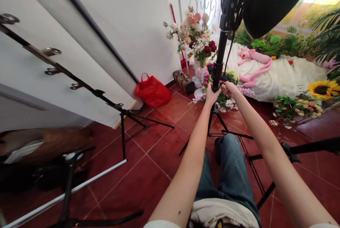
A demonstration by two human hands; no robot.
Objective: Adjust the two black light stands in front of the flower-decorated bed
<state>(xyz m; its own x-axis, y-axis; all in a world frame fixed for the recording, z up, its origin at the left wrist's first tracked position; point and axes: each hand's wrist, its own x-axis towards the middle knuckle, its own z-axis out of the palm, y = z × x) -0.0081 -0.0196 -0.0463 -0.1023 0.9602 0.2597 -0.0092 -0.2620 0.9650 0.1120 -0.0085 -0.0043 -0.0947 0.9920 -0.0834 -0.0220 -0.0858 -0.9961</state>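
A black light stand (pixel 218 58) rises in front of me, with a large dark lamp head (pixel 268 1) at its top. My left hand (pixel 213 94) is wrapped round the pole low down, just above the spread legs. Close beside it, my right hand (pixel 228 88) has its fingers curled at the collar of the same pole, where a small knob or cable seems to be; the fingertips are partly hidden, so what they pinch cannot be made out. A thin black cable (pixel 230 52) hangs down from the lamp head along the pole.
Artificial flowers (pixel 198 26) stand behind the pole. Beyond lies a white-covered bed (pixel 287 75) with a pink plush toy (pixel 256 60). A red bag (pixel 153 91) sits by the wall. Another black stand (pixel 122 111) is at left, and more tripod legs (pixel 313 149) spread at right.
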